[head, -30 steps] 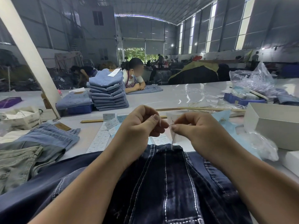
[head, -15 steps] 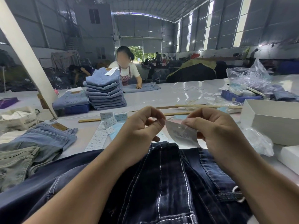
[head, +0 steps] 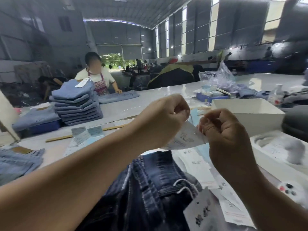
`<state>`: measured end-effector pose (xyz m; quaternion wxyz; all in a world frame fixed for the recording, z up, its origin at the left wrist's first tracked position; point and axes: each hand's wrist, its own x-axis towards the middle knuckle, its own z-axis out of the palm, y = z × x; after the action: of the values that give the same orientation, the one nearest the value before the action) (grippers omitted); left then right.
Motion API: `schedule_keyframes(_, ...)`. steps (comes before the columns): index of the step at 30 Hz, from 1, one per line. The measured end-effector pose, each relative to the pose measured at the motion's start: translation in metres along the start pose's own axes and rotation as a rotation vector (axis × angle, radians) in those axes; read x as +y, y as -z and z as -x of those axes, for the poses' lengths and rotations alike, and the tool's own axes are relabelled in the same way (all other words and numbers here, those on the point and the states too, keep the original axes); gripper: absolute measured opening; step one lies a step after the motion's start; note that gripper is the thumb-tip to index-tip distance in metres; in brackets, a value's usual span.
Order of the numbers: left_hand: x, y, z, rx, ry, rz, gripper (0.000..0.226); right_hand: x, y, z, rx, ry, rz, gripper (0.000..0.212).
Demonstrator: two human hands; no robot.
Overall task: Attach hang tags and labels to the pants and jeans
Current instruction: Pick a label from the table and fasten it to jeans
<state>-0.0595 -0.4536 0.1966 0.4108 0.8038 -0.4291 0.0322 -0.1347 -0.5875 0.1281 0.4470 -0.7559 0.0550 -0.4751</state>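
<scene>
Keep left hand (head: 164, 119) and right hand (head: 223, 130) pinching the white hang tag (head: 185, 139) taut above the dark jeans (head: 150, 184), avoiding tearing.

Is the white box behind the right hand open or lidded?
Open. The white box has no lid on; its inner walls show. Contents cannot be seen.

My hands have come up off the dark jeans (head: 150, 189) since a second ago: the left hand (head: 164, 119) and right hand (head: 223, 130) now hold the white tag (head: 185, 139) stretched between them above the waistband, where before they pinched a thin string right at it. Beyond the jeans, the worker (head: 98, 75) has straightened up.
</scene>
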Motion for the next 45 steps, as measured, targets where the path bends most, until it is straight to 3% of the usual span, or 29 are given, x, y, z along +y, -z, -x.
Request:
schedule_keyframes(6,0.031,-0.054,-0.038,-0.106,0.191,0.197,0.020,0.031,0.033,0.006,0.299,-0.046,0.060,0.015)
schedule_keyframes(11,0.034,-0.089,-0.055,-0.199,0.326,0.158,0.018,0.062,0.058,0.011,0.340,-0.079,0.083,0.010)
schedule_keyframes(15,0.029,-0.113,-0.064,-0.285,0.314,-0.116,0.021,0.088,0.073,0.017,0.310,-0.112,0.134,0.010)
schedule_keyframes(22,0.022,-0.153,-0.079,-0.339,0.089,-0.713,0.018,0.138,0.106,0.029,0.258,-0.266,0.227,0.004)
schedule_keyframes(29,-0.002,-0.192,-0.083,-0.392,-0.009,-1.021,0.030,0.179,0.140,0.036,0.202,-0.383,0.334,0.010)
schedule_keyframes(35,-0.038,-0.214,-0.077,-0.411,0.108,-1.002,0.029,0.197,0.146,0.037,0.156,-0.426,0.418,0.014)
schedule_keyframes(39,-0.053,-0.221,-0.071,-0.428,0.203,-0.938,0.013,0.201,0.142,0.035,0.133,-0.400,0.456,0.016)
schedule_keyframes(42,-0.053,-0.229,-0.070,-0.407,0.199,-0.888,0.007,0.196,0.140,0.030,0.126,-0.295,0.544,0.011)
schedule_keyframes(45,-0.045,-0.247,-0.072,-0.341,0.207,-0.726,0.019,0.185,0.142,0.019,0.153,-0.077,0.742,0.008)
